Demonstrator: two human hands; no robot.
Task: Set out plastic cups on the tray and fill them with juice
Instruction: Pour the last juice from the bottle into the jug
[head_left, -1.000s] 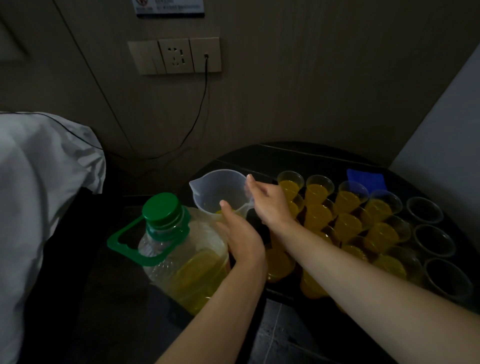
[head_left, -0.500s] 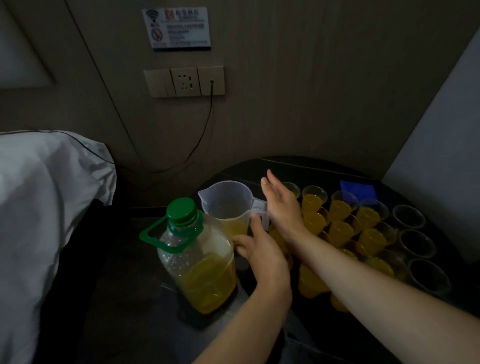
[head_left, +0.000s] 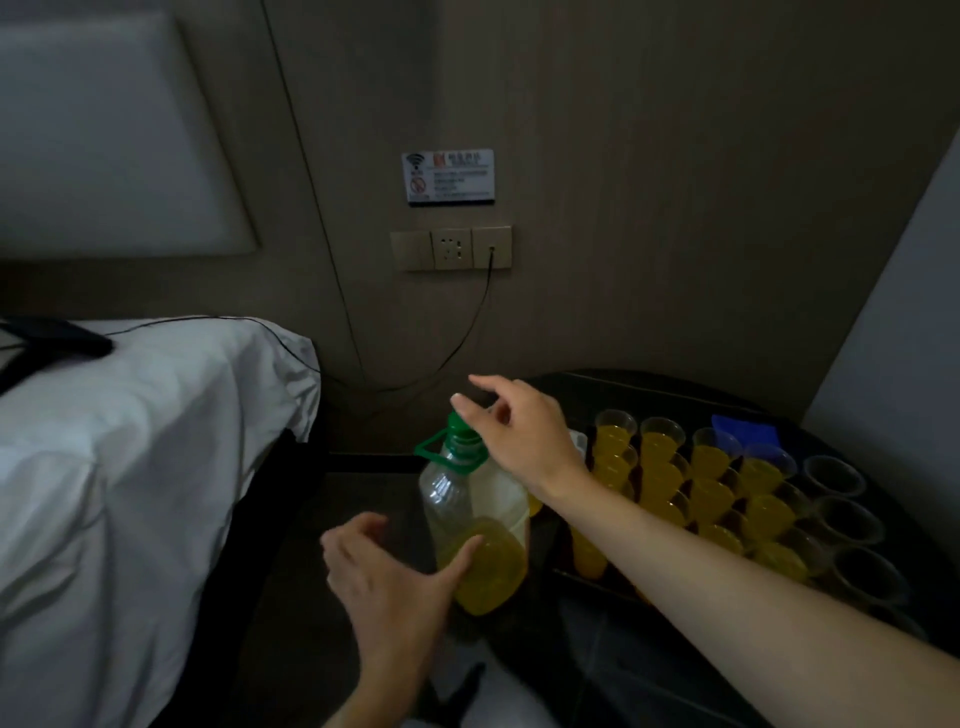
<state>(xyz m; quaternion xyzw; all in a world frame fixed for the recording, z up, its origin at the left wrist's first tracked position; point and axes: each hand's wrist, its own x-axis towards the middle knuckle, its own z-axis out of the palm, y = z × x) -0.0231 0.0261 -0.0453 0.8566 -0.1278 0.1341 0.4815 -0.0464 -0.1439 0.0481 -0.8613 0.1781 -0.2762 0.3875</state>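
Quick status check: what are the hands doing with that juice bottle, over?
Right hand open, fingers over green cap. Left hand open, thumb against juice bottle. Cap on. Several cups unfilled.

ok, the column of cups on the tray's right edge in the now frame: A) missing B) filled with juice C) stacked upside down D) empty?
D: the clear cups along the tray's right edge show dark, empty insides, while the cups to their left hold yellow juice.
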